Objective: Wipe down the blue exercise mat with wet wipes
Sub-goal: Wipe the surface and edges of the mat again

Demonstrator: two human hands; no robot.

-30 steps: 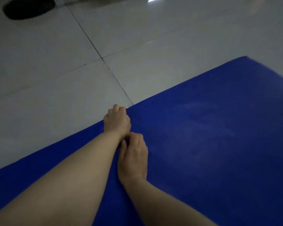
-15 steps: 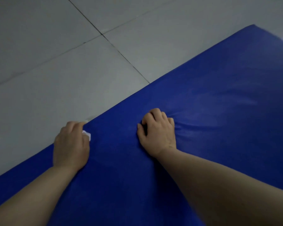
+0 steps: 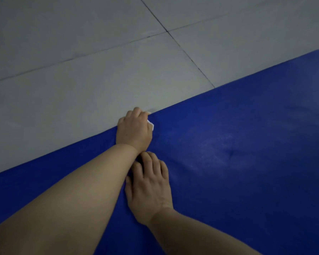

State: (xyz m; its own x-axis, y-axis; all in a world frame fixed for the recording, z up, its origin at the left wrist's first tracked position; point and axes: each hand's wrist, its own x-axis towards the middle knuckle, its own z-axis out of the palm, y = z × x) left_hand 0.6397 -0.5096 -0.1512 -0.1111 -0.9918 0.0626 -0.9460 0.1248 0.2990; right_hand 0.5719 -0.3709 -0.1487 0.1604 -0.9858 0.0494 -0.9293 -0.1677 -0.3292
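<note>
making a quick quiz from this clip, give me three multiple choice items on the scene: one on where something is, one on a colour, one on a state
1. Where is the left hand?
A. at the mat's edge by the floor
B. mid-mat
C. lifted in the air

2. What colour is the exercise mat?
A. green
B. blue
C. red

3. What is the right hand doing?
A. gripping a bottle
B. pointing up
C. resting on the mat, holding nothing

Answers: 1 A, its fingers reach the tiled floor border; 2 B, blue throughout; 3 C, fingers lie loosely on the mat, while the wet wipe peeks from the left hand.
</note>
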